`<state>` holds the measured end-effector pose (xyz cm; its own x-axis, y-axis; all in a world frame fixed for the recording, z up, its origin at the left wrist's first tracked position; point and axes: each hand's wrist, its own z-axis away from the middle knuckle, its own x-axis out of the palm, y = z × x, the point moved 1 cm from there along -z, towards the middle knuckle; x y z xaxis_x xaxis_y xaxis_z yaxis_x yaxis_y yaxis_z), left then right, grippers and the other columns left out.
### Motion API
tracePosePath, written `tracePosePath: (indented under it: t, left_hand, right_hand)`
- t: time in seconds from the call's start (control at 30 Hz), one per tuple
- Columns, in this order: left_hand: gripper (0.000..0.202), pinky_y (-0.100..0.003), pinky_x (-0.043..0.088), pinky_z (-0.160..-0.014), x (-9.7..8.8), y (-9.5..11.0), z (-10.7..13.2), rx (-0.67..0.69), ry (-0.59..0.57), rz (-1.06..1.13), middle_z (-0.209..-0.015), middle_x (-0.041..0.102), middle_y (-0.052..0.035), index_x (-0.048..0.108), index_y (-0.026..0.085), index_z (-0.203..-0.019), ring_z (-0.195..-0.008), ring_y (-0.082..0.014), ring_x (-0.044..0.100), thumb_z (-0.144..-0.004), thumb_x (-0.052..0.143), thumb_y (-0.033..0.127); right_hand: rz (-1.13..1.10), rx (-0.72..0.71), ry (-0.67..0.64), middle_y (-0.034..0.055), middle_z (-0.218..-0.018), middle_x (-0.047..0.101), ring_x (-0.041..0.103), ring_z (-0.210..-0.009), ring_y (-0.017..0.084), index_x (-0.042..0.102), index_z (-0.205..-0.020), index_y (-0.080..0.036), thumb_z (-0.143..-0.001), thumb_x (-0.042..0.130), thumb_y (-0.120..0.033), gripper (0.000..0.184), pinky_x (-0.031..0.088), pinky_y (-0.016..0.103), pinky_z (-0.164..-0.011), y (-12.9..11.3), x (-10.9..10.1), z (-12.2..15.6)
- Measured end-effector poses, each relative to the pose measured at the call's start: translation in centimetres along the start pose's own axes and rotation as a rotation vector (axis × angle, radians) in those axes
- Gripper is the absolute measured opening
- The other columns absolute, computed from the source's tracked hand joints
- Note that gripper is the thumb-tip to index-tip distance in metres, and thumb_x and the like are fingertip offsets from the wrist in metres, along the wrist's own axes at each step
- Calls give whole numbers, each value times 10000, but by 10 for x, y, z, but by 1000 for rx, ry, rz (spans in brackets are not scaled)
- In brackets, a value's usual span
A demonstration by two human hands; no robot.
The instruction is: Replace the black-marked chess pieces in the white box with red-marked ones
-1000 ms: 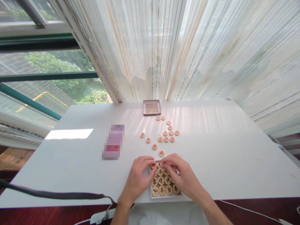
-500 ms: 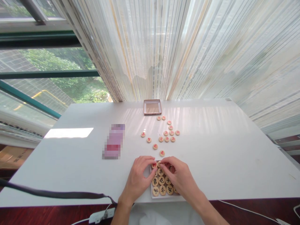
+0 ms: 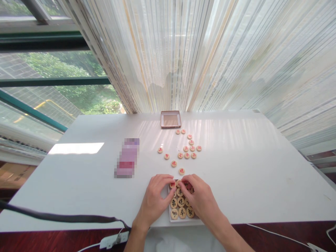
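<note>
Red 炮 is borne by two loose pieces (image 3: 181, 171), red 兵 by several scattered pieces (image 3: 186, 148); black 炮, 車 and 卒 are shown on boxed pieces (image 3: 181, 202). The carton (image 3: 13, 176) is too blurred to be read.

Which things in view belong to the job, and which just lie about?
In the job:
white-edged box, at the left hand and right hand
discs in the box
loose red-marked discs beyond it
shallow tray behind, perhaps

Just lying about, apparently:
blurred purple item
power strip
black cord
</note>
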<state>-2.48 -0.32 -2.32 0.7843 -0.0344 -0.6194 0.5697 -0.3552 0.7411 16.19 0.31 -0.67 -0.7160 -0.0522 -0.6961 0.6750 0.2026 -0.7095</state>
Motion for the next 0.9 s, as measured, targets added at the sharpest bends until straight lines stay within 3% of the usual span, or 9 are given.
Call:
tracePosePath:
  t: [0.27,0.5,0.9]
  left_hand:
    - [181,-457,526,-970,-1,1,0,2,1,2,-1143,711,-55,677,263,-1090,-1100,-250,647,-928,648,187]
    - [184,-445,534,-953,-1,2,-1,11,4,-11,-1133,715,-55,678,263,-1085,-1090,-249,654,-920,653,185]
    - [172,-465,526,-964,0,0,0,2,-3,-12,-1137,709,-63,673,262,-1089,-1098,-256,645,-934,636,197]
  right_hand:
    - [-37,-19,-40,23,-850,631,635,-762,188,637,-915,-234,-994,544,-175,135,528,321,-695,-2,-5,4]
    - [-95,-103,-94,43,-1007,644,665,-920,207,642,-1018,-254,-929,572,-73,213,571,335,-799,1,-9,7]
    - [-80,-119,-74,51,-987,654,661,-889,213,645,-991,-244,-948,587,-107,156,583,352,-778,3,-2,7]
